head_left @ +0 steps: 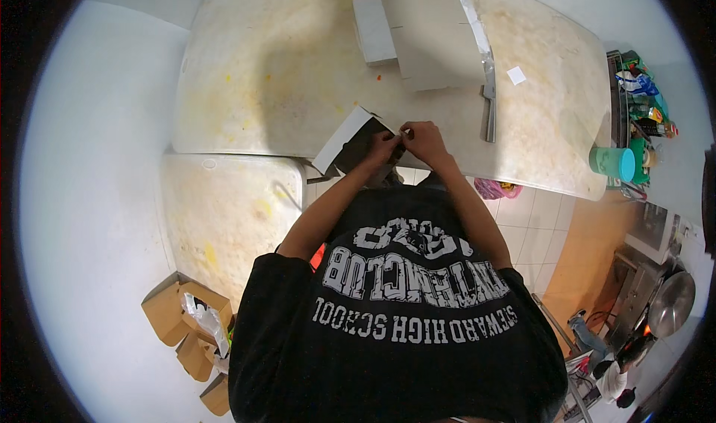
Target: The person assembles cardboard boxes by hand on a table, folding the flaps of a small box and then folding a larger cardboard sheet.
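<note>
At the table's near edge, a small open box (pixel 341 141) with white outer sides and a dark inside lies tilted. My left hand (pixel 383 148) is closed at its right end, fingers bent and pressed against the box. Close beside it, my right hand (pixel 423 141) pinches at the box's right corner, the fingertips of both hands almost meeting. Whatever small piece sits between the right fingertips is too small to make out. Part of the box's near side is hidden by my left hand and forearm.
On the table (pixel 224 72) lie a grey cardboard sheet (pixel 436 42), a white box (pixel 374 31), a long grey tool (pixel 489 116) and a white paper square (pixel 516 75). A turquoise container (pixel 611 163) stands at the right edge. Brown cartons (pixel 168 307) sit lower left; a wok (pixel 671 305) lower right.
</note>
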A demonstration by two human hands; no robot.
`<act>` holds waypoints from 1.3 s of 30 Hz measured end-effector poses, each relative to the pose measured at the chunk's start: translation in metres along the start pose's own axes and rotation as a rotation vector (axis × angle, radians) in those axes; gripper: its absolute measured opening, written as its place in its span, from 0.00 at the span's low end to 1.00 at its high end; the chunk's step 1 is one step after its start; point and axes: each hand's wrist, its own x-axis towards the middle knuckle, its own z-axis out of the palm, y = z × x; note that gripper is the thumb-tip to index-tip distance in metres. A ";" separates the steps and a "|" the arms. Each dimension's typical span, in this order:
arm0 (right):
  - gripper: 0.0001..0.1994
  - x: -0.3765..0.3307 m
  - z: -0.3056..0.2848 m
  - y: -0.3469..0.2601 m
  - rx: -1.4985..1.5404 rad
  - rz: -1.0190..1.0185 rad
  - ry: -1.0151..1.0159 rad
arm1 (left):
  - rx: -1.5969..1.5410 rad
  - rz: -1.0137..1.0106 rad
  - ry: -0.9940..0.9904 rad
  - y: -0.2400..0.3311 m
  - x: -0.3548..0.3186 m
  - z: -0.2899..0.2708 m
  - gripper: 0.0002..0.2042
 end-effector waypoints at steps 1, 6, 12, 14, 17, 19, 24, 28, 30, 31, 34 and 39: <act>0.09 0.000 0.000 -0.002 0.001 -0.004 -0.003 | 0.073 0.012 0.044 -0.003 0.001 -0.002 0.13; 0.08 -0.002 0.000 0.000 0.063 0.038 -0.011 | -0.107 -0.196 0.051 0.010 -0.007 0.007 0.11; 0.09 -0.004 0.001 -0.008 0.093 0.094 0.022 | 0.012 -0.160 0.070 -0.005 0.004 -0.001 0.13; 0.09 -0.003 0.002 -0.004 0.074 0.112 0.022 | -0.082 -0.216 0.009 0.003 -0.001 0.000 0.14; 0.10 -0.002 0.005 0.000 0.058 0.123 0.023 | -0.092 -0.246 0.021 0.006 -0.004 -0.004 0.13; 0.10 -0.006 0.008 0.005 0.056 0.127 0.024 | -0.122 -0.280 0.047 0.013 -0.008 0.000 0.12; 0.12 -0.012 0.013 0.016 0.235 0.229 0.071 | -0.195 -0.284 0.048 0.035 -0.021 0.006 0.11; 0.11 -0.015 0.012 0.011 0.227 0.193 0.069 | -0.105 -0.039 0.127 0.022 -0.017 0.006 0.11; 0.12 -0.015 0.011 0.008 0.253 0.238 0.059 | 0.048 0.128 0.231 0.019 -0.013 0.007 0.11; 0.12 -0.017 0.010 0.006 0.252 0.237 0.060 | 0.309 0.432 0.340 0.021 -0.010 0.005 0.10; 0.11 -0.021 0.009 0.007 0.320 0.230 0.094 | 0.825 0.855 0.373 0.037 -0.006 -0.007 0.09; 0.09 -0.026 0.010 0.004 0.309 0.181 0.147 | 1.236 0.748 -0.005 0.055 0.007 -0.021 0.09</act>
